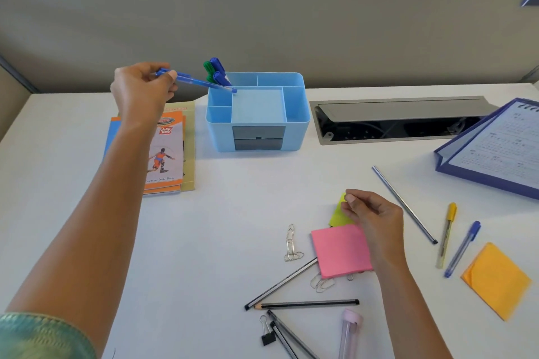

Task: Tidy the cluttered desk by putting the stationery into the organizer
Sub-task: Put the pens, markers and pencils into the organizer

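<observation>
Inspector: Status, left side?
Operator: My left hand (143,87) pinches the blue pen (201,83). Its tip is over the organizer (256,137), to the hand's right. I'd tilt it upright before letting go.
Inspector: Right?
Operator: My right hand (370,218) pinches the green sticky note (338,213), just beyond the pink pad (339,251).

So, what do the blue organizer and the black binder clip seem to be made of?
Blue organizer: likely moulded plastic, matte, with smooth rounded walls of even colour. Black binder clip: probably painted metal body with shiny wire handles; too small for certainty.
</observation>
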`<state>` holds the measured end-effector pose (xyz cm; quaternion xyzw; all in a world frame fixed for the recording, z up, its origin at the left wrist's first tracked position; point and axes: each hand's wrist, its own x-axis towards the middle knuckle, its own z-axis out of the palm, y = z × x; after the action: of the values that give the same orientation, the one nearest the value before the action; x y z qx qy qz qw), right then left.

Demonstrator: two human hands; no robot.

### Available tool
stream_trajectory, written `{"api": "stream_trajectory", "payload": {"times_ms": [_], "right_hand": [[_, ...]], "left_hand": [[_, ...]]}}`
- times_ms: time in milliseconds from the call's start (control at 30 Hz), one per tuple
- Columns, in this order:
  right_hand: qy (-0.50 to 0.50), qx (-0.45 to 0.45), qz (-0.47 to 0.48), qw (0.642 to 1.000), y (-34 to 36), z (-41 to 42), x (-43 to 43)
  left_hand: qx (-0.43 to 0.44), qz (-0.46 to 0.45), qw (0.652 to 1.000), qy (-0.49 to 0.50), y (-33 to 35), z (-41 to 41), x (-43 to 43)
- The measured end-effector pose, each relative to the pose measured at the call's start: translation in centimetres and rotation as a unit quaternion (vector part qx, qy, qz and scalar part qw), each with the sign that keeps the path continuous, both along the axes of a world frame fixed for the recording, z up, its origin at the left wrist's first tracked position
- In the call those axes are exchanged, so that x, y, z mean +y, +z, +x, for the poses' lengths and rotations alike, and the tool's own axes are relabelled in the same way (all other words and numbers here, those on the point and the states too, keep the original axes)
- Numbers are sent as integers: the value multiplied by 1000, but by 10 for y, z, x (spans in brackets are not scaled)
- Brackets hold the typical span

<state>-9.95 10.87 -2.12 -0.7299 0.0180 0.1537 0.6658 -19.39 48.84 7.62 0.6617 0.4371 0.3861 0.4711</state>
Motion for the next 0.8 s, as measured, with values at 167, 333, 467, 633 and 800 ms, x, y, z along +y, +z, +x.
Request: {"api": "stream_trajectory", "payload": {"times_ms": [167, 333, 467, 633, 800], "right_hand": [[-59, -126, -97, 986, 1, 21, -35], [-77, -284, -334, 895, 3, 40, -64], [-79, -272, -354, 891, 2, 46, -73], [-121, -250, -364, 889, 2, 41, -91], [-193, -210, -386, 877, 7, 46, -122]], "left_hand": [[29, 25, 999, 4, 0, -13, 12], [100, 52, 993, -27, 0, -3, 10], [135, 91, 985, -47, -1, 11, 2], [194, 151, 967, -65, 0, 28, -11], [258, 167, 947, -95, -10, 35, -21]]}}
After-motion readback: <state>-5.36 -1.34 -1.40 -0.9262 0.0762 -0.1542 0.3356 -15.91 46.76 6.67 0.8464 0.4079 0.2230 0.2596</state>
